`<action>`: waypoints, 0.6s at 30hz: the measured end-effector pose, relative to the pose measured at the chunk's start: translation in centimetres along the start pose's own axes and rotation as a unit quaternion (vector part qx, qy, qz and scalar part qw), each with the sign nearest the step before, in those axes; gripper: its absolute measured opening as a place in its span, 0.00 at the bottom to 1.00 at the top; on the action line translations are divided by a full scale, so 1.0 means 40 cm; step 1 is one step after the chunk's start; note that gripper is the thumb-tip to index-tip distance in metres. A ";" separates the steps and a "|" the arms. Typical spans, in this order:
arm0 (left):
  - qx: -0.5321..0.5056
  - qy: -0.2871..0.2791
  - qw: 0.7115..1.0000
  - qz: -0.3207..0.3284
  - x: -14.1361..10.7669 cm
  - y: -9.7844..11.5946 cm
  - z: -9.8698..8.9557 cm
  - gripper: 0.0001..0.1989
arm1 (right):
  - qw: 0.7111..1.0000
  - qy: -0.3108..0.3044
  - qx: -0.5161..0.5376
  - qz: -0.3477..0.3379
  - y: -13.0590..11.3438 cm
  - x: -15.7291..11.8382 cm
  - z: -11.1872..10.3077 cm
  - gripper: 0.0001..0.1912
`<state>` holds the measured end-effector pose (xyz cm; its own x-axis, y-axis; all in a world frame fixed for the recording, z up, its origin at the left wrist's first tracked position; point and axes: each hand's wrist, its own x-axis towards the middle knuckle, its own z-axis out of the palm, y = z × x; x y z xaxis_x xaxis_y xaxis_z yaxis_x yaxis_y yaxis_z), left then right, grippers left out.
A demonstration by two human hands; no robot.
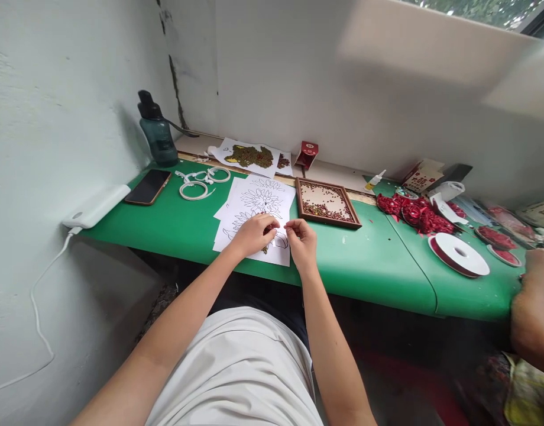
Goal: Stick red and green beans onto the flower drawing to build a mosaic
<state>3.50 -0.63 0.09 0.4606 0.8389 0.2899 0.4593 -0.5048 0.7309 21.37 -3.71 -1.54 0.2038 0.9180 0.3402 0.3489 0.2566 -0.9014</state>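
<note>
A white sheet with black line-drawn flowers (pixel 258 198) lies on the green table, over another sheet. Over its lower part is my left hand (pixel 256 233), its fingers curled and thumb close to the fingertips; whatever they hold is too small to name. My right hand (pixel 301 236) is at the sheet's right edge with thumb and forefinger pinched together, their contents also too small to make out. A few small greenish beads (pixel 265 249) show on the paper below my left hand. To the right of the sheet rests a brown-framed tray (pixel 352 222) of small reddish-brown beads.
Behind the sheet is a bead-covered picture (pixel 249 156). A phone (pixel 148 187), white cables (pixel 194 189), a bottle (pixel 161 139) and a white power strip (pixel 97 206) are at left. Glue (pixel 375 180), red material (pixel 425 218) and a ribbon spool (pixel 460 253) lie right, near another person's arm (pixel 536 310).
</note>
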 end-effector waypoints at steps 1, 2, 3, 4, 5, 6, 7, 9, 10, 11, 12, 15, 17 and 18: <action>0.000 0.000 1.000 0.001 0.000 0.000 0.000 0.06 | 1.000 0.001 -0.005 -0.004 -0.002 -0.001 0.000 0.06; -0.001 0.000 1.000 0.001 0.000 0.001 0.001 0.07 | 1.000 0.001 -0.007 -0.007 -0.004 -0.004 0.000 0.06; 0.000 0.001 1.000 0.002 -0.001 0.001 0.001 0.07 | 1.000 -0.001 -0.008 -0.010 -0.005 -0.006 0.002 0.07; 0.001 0.001 1.000 0.003 -0.001 0.001 0.001 0.07 | 1.000 -0.002 -0.008 -0.012 -0.005 -0.009 0.004 0.07; 0.001 0.001 1.000 0.003 -0.001 0.001 0.001 0.07 | 1.000 -0.002 -0.011 -0.013 -0.003 -0.012 0.006 0.07; 0.002 0.001 1.000 0.003 -0.001 0.001 0.001 0.07 | 1.000 -0.004 -0.018 -0.013 0.000 -0.013 0.008 0.08; 0.002 0.001 1.000 0.003 0.000 0.000 0.000 0.07 | 1.000 -0.006 -0.029 -0.011 0.004 -0.012 0.006 0.08; 0.004 -0.002 1.000 0.003 0.001 -0.002 0.000 0.07 | 0.998 -0.013 -0.056 -0.003 0.015 0.008 -0.012 0.09; 0.004 -0.003 1.000 0.004 0.001 -0.003 0.001 0.07 | 0.997 -0.014 -0.072 0.000 0.022 0.029 -0.032 0.10; 0.005 -0.005 1.000 0.004 0.002 -0.004 0.001 0.07 | 0.996 -0.013 -0.089 0.003 0.029 0.059 -0.058 0.11; 0.005 -0.008 1.000 0.004 0.003 -0.006 0.002 0.07 | 0.994 -0.006 -0.109 0.008 0.037 0.098 -0.091 0.13; 0.002 -0.011 1.000 0.005 0.004 -0.010 0.004 0.07 | 0.979 0.028 -0.197 0.041 0.061 0.245 -0.208 0.20; -0.001 -0.010 1.000 0.005 0.004 -0.010 0.005 0.07 | 0.964 0.022 -0.257 0.067 0.078 0.340 -0.278 0.21; -0.003 -0.009 1.000 0.005 0.004 -0.009 0.004 0.07 | 0.956 0.010 -0.283 0.080 0.088 0.379 -0.305 0.22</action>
<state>3.53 -0.35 -0.25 0.4785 0.8300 0.2865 0.4507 -0.5122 0.7311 36.84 7.40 3.72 0.3122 0.9241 0.2204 0.7496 -0.0971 -0.6547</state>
